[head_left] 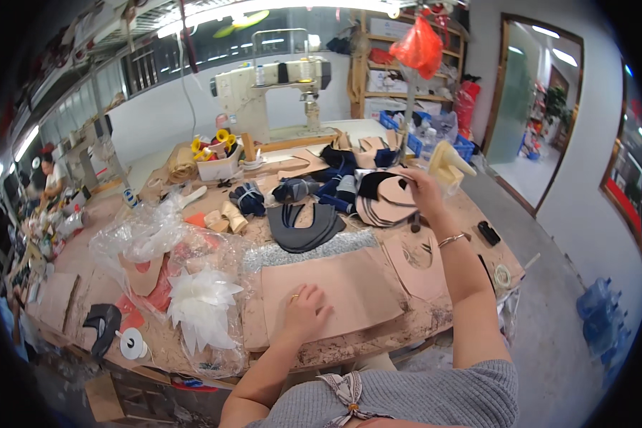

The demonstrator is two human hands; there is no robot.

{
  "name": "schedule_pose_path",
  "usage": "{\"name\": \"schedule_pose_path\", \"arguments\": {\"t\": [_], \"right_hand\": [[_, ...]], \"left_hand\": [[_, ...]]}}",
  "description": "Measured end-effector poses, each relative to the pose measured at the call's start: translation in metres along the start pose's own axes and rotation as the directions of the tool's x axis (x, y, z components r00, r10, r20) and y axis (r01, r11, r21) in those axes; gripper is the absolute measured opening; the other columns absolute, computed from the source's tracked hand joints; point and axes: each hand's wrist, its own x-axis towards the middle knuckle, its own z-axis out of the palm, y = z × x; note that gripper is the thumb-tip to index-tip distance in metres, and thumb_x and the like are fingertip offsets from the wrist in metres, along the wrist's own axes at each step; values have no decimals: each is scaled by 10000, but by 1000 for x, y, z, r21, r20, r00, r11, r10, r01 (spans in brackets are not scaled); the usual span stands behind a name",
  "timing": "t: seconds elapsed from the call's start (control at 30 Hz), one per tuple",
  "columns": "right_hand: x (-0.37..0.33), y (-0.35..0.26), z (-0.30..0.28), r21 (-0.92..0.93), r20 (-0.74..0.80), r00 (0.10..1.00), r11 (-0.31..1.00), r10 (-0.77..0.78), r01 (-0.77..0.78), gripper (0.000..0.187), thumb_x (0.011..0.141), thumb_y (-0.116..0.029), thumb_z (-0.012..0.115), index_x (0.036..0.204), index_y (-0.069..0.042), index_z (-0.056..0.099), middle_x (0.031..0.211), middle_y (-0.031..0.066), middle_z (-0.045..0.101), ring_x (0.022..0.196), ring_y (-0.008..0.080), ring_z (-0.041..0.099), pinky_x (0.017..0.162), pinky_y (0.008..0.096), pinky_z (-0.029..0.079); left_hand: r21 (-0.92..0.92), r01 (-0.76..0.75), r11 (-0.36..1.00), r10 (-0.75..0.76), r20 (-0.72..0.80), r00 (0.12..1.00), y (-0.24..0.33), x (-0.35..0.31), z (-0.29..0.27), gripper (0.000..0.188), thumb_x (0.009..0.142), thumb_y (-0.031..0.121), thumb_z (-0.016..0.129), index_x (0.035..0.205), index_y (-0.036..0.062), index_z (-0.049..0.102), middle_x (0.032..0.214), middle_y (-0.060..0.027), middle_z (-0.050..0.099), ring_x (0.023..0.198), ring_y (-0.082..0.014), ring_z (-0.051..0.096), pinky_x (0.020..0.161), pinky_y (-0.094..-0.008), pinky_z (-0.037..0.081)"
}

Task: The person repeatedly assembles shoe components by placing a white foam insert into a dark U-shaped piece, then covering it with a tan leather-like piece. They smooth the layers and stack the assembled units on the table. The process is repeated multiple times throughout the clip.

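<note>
My left hand (307, 311) lies on a large tan sheet (357, 289) near the front of the workbench, its fingers a little apart and nothing in them. Farther off to the right, my right hand (425, 194) is at a pile of cut pieces, its fingers closed at the edge of a rounded tan piece (394, 192). Black pieces lie beneath and behind that one. Left of the pile is a stack of dark grey U-shaped pieces (303, 232). A tan U-shaped piece (415, 269) sits beside the sheet, under my right forearm.
Clear plastic bags (143, 232) and white pointed pieces (203, 303) cover the left side. A sewing machine (271, 89) stands at the back. Tied dark bundles (247, 198), a white thread spool (132, 344) and a cream shoe last (449, 165) lie around the bench. Blue water bottles (600, 310) stand at right.
</note>
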Motion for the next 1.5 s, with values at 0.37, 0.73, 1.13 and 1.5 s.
{"name": "schedule_pose_path", "arguments": {"t": [0.37, 0.73, 1.13, 1.5], "right_hand": [[-71, -73, 220, 189, 549, 796, 966, -254, 177, 536, 739, -364, 754, 1154, -54, 617, 1231, 158, 585, 1129, 351, 546, 928, 451, 440], [-72, -111, 271, -14, 558, 819, 988, 136, -154, 278, 861, -323, 600, 887, -71, 712, 874, 175, 685, 842, 357, 657, 761, 451, 523], [-86, -86, 211, 86, 639, 719, 903, 273, -420, 311, 838, -366, 645, 973, -99, 730, 882, 187, 693, 857, 343, 668, 799, 370, 509], [-106, -170, 119, 9, 216, 950, 973, -228, 231, 109, 795, -82, 645, 901, -62, 634, 834, 119, 612, 809, 312, 580, 707, 410, 456]], "left_hand": [[-35, -21, 999, 20, -39, 999, -3, 4, 1, 413, 798, 317, 684, 1118, 60, 644, 1256, -126, 574, 1238, -326, 482, 1056, -441, 351], [-87, -39, 995, 36, -32, 999, -8, 7, -2, 352, 789, 263, 713, 1063, 50, 654, 1232, -128, 587, 1211, -344, 502, 1018, -442, 397], [-121, -48, 991, 39, -72, 997, -14, 2, 9, 337, 778, 234, 716, 1050, 48, 649, 1220, -113, 585, 1232, -310, 484, 1004, -426, 396], [-614, 192, 766, -261, -25, 965, -7, -22, -28, 246, 828, 147, 686, 1044, 33, 663, 1072, -109, 660, 967, -264, 648, 825, -338, 509]]}}
